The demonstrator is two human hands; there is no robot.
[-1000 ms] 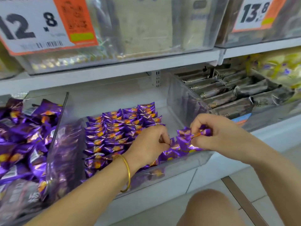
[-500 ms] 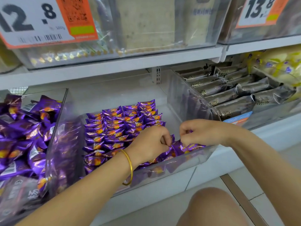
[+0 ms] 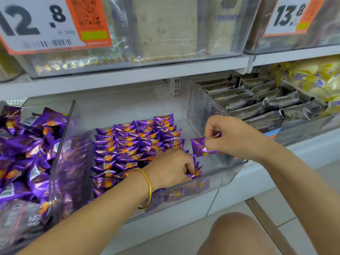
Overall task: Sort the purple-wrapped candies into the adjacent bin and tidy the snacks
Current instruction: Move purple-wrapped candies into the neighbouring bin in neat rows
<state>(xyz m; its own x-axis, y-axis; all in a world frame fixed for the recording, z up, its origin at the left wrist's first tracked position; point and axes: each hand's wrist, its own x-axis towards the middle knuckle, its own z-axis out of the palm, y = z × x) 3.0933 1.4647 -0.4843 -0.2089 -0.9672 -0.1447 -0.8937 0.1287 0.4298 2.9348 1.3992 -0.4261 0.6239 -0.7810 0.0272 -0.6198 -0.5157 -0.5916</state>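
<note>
Rows of purple-wrapped candies (image 3: 136,142) lie packed in the middle clear bin (image 3: 230,173) on the lower shelf. My left hand (image 3: 171,166), gold bangle on its wrist, grips a few candies (image 3: 196,171) at the near right end of the rows. My right hand (image 3: 231,137) pinches a single purple candy (image 3: 199,147), lifted just above the bin's bare right side. The adjacent bin on the left (image 3: 70,126) holds a loose heap of purple candies (image 3: 27,150).
To the right, a clear bin of dark grey snack bars (image 3: 257,105) sits beside yellow packets (image 3: 316,76). The shelf above carries clear bins with price tags 12.8 (image 3: 36,23) and 13.8 (image 3: 288,15). My knee (image 3: 237,234) shows over the tiled floor.
My right hand has risen from the bin's front edge and now holds one candy clear of the pile. My left hand has stayed low on the candies near the front wall.
</note>
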